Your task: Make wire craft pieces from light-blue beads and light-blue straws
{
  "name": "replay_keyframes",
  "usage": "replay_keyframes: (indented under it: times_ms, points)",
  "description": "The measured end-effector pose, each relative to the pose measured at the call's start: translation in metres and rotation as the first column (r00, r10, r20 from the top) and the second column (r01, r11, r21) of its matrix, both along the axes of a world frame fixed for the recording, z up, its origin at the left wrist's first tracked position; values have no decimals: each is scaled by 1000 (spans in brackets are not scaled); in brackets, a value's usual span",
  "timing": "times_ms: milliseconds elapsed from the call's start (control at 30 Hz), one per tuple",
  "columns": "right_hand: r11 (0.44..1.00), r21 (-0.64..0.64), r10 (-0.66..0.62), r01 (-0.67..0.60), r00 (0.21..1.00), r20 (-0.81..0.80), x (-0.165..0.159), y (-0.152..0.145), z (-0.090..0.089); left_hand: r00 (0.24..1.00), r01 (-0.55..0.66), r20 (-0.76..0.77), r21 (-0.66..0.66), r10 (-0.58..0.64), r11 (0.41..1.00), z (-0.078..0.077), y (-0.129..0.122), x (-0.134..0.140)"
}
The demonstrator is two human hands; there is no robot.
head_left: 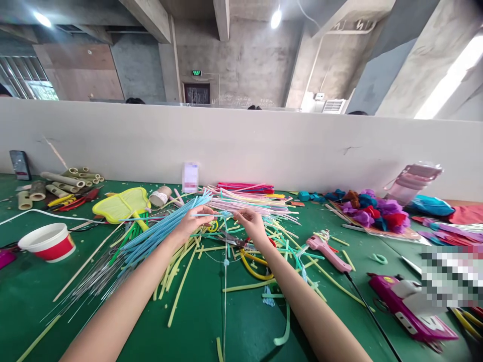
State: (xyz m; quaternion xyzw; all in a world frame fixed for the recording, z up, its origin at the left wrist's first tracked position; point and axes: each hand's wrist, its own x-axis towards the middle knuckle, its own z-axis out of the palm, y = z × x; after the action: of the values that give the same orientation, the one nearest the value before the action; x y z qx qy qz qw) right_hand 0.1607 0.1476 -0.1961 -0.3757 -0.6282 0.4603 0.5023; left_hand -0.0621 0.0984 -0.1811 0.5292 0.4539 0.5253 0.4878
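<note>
Between my two hands stretches a thin light blue strip with a small blue knot [225, 214] in its middle. My left hand [196, 219] pinches the strip's left end, fingertips together. Close to the knot, the fingers of my right hand [250, 226] are closed on the strip's other side. A pale cord [225, 306] runs down from the knot toward me, with a second small blue knot [226, 262] on it. Beside my left hand lies a bundle of light blue fuzzy stems [158, 234]. Pliers [234, 241] and yellow-handled scissors [256, 271], partly covered, lie under my right hand.
Pink stems [249, 203] lie behind my hands. At left are a yellow swatter-like piece [123, 205], a paper cup [49, 244] and bamboo pieces [71, 181]. At right are a pink glue gun [328, 253], coloured flowers [372, 208], a bottle [413, 183] and a magenta box [411, 306].
</note>
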Motion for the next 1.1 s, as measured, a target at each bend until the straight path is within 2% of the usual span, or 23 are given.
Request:
replay_keyframes:
  times_ms: [67,133,200,233,267,333,400,433,533,667,833,967,1033,1100]
  points:
    - [999,-36,15,-16,999,-34,-2,-1,5,998,47,-34,-23,-48,999,21,-7,-11]
    - [998,-57,25,-29,997,-70,-4,-3,14,996,54,-68,-17,-55,998,48,-18,-23]
    - [996,-63,48,-55,994,-100,-4,-6,26,983,64,-174,55,-54,996,77,-30,-32]
    - [995,-62,65,-72,992,-112,-5,-8,33,965,41,-260,98,-15,994,90,-35,-34]
    - [994,-58,84,-91,989,-123,-5,-10,39,931,0,-362,146,54,989,101,-38,-33]
    - [991,-43,118,-126,982,-146,-5,-16,52,813,12,-573,199,107,980,115,-39,-25]
    - [988,-22,150,-156,976,-161,-5,-21,63,732,97,-679,175,49,980,119,-34,-12]
    - [985,-11,166,-170,972,-163,-5,-24,68,722,143,-692,150,0,978,118,-30,-6]
    - [978,22,208,-207,965,-158,-3,-30,82,733,232,-667,64,-131,971,114,-17,7]
    - [970,106,229,-221,970,-78,2,-35,96,759,255,-630,55,-164,965,114,-15,11]
    - [957,163,228,-241,969,98,9,-39,107,688,275,-718,130,-100,953,119,-27,21]
    - [952,203,177,-227,955,237,18,-45,114,603,268,-793,297,81,916,119,-33,29]
    - [940,251,145,-232,936,320,22,-48,118,600,268,-781,398,171,878,119,-35,29]
    - [917,315,99,-243,907,410,24,-50,120,623,263,-754,455,210,851,118,-37,29]
